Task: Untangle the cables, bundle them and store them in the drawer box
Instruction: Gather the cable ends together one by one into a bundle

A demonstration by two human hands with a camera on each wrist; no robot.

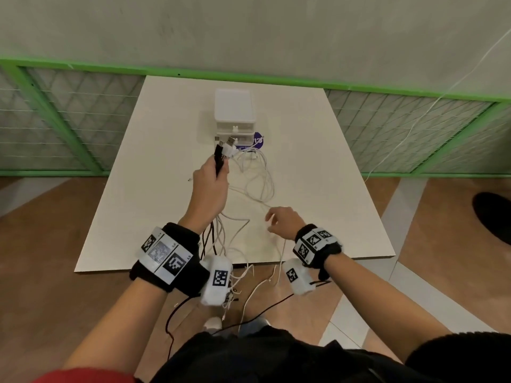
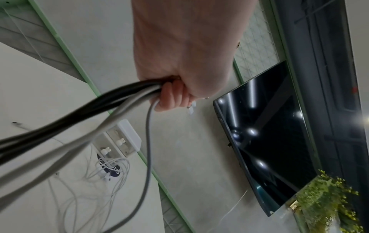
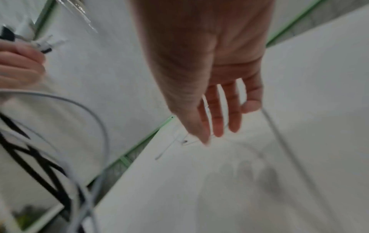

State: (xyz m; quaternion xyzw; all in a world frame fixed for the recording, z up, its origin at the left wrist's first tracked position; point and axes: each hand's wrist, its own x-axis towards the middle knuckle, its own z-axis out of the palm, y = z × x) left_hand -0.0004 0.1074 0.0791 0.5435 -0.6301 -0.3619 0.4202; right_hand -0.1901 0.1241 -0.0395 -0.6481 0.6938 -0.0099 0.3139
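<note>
My left hand (image 1: 210, 178) is raised over the white table (image 1: 318, 161) and grips a bundle of black and white cables (image 2: 79, 113). Their plug ends (image 1: 226, 146) stick up out of the fist. The cables trail down past the wrist and hang off the table's front edge. My right hand (image 1: 280, 221) hovers low near the front right, fingers (image 3: 219, 110) nearly straight, touching a thin white cable (image 3: 279, 134). More white cable (image 1: 257, 178) lies in loose loops between the hands and the white drawer box (image 1: 235, 114) at the table's far middle.
A purple disc (image 1: 258, 140) lies beside the drawer box. A green-framed mesh fence (image 1: 69, 120) runs behind the table. In the left wrist view a dark screen (image 2: 269, 134) hangs on the wall above a plant (image 2: 327, 197). A dark object (image 1: 492, 214) sits on the floor at right.
</note>
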